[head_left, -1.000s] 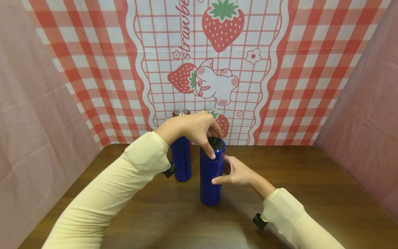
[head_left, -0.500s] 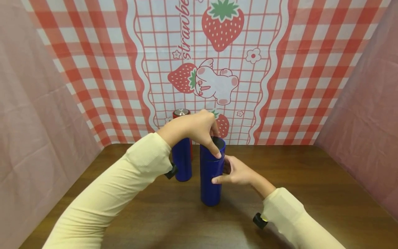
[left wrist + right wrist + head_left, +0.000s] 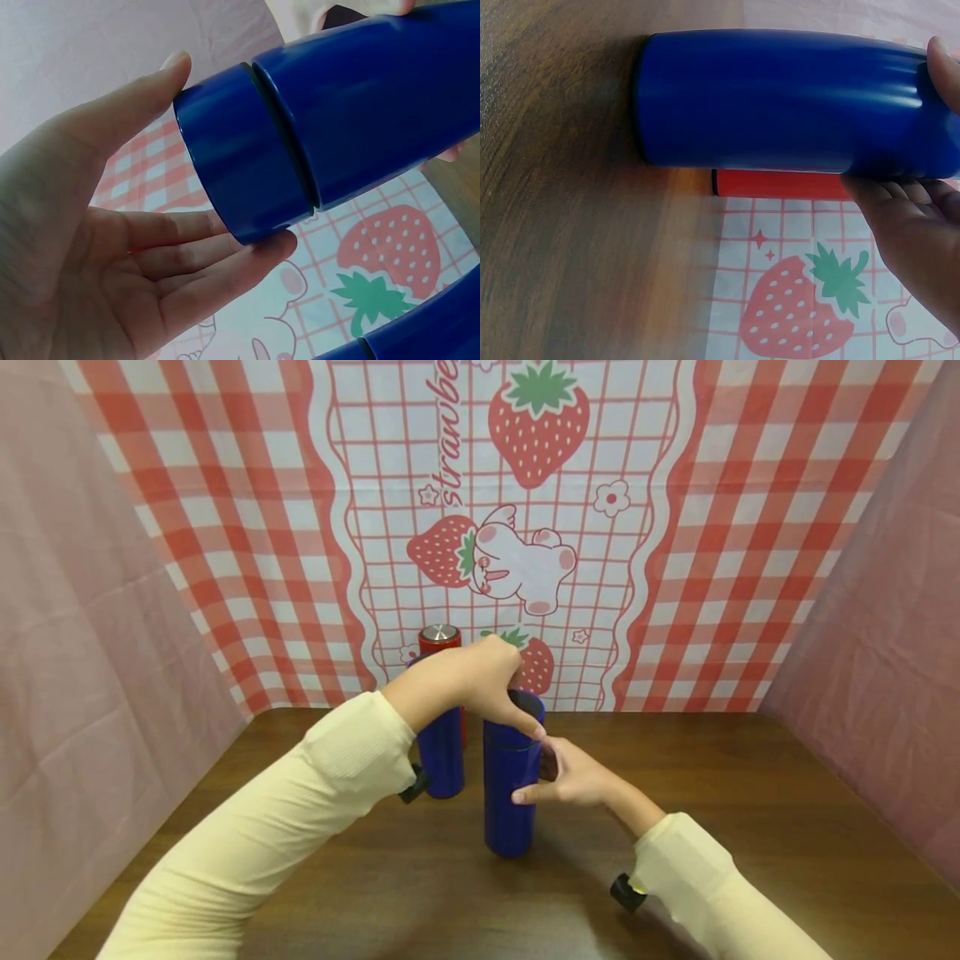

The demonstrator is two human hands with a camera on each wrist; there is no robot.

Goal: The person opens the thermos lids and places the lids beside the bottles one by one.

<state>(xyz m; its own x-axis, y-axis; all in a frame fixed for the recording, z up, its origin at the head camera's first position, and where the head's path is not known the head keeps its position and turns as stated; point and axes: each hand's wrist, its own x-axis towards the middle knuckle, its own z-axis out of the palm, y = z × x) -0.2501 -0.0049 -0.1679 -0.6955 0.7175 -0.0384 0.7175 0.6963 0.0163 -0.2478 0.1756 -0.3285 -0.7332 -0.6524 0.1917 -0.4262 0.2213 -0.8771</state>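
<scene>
A blue thermos (image 3: 510, 810) stands upright on the table. My left hand (image 3: 491, 677) reaches over its top and grips the blue lid (image 3: 244, 154), thumb on one side and fingers on the other. A thin dark seam shows between lid and body in the left wrist view. My right hand (image 3: 573, 777) holds the body from the right, its thumb (image 3: 531, 793) lying across the front; its other fingers are partly hidden behind. Behind my left forearm stand a second blue thermos (image 3: 442, 752) and a red thermos (image 3: 441, 644) with a silvery top, both partly covered.
Brown wooden table (image 3: 360, 877) lies under everything. A red-and-white checked cloth with strawberry prints (image 3: 538, 427) hangs at the back, close behind the red thermos. Pinkish cloth (image 3: 97, 610) closes off the left and right sides.
My left thumb has moved to the right around the lid's front, and the left hand has turned with it. My right hand and the thermos body have stayed in place.
</scene>
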